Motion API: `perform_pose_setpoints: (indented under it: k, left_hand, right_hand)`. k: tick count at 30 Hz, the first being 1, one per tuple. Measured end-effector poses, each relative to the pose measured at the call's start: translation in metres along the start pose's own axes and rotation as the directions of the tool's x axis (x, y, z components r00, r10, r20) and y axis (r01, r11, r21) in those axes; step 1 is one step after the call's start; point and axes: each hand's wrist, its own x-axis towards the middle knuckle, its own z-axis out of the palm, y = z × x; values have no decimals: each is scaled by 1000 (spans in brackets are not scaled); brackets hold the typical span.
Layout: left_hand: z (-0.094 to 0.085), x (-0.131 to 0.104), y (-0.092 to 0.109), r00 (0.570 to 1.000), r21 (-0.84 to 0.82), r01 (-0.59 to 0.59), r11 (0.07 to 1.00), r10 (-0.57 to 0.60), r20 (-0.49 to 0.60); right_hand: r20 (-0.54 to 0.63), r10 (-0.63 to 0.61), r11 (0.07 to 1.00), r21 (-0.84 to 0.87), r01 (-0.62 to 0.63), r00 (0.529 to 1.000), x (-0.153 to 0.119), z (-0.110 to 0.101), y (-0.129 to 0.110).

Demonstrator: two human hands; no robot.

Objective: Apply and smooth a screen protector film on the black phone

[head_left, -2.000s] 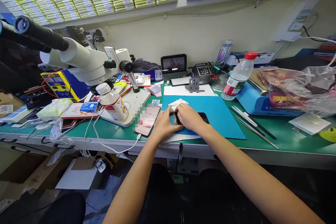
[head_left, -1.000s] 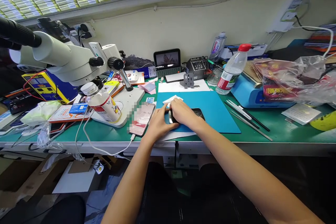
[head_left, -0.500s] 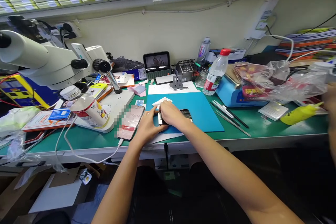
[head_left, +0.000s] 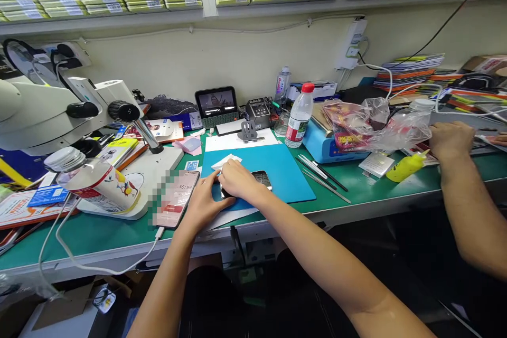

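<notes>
A phone-shaped device [head_left: 263, 178] lies sideways on the blue mat [head_left: 291, 174], its left part covered by my hands. My left hand [head_left: 206, 199] holds the left end of the device, thumb along the near edge and fingers at the far side. My right hand [head_left: 236, 179] lies over the device with its fingers pressed together near the left fingertips; what they pinch is hidden. A crumpled white tissue [head_left: 227, 161] sits just beyond my fingers. Left of the mat a lit phone [head_left: 178, 198] is plugged into a white cable.
A microscope [head_left: 51, 116] and a tilted bottle [head_left: 103, 185] stand at the left. Right of the mat are tweezers and thin tools [head_left: 325, 175], a red-capped bottle [head_left: 300, 116] and a yellow squeeze bottle [head_left: 406, 167]. Another person's arm [head_left: 467, 190] rests at the right edge.
The view has turned to the right, so the bench appears shifted left and more of the other person's arm shows. My hands remain on the device with nearly the same grip.
</notes>
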Motion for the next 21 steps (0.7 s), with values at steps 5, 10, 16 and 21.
perform_pose_setpoints:
  k: [5, 10, 16, 21]
  left_hand:
    - [0, 0, -1, 1000, -6, 1, 1000, -2, -1]
    - [0, 0, 0, 1000, -16, -13, 1000, 13, -10]
    - [0, 1, 0, 998, -16, -42, 999, 41, -39]
    - [0, 1, 1, 997, -15, -53, 999, 52, -51]
  right_hand:
    - [0, 25, 999, 25, -25, 1000, 1, 3, 0]
    - [-8, 30, 999, 43, -29, 1000, 1, 2, 1]
    - [-26, 22, 998, 67, -20, 999, -1, 2, 2]
    - [-25, 15, 998, 68, -13, 1000, -2, 3, 1]
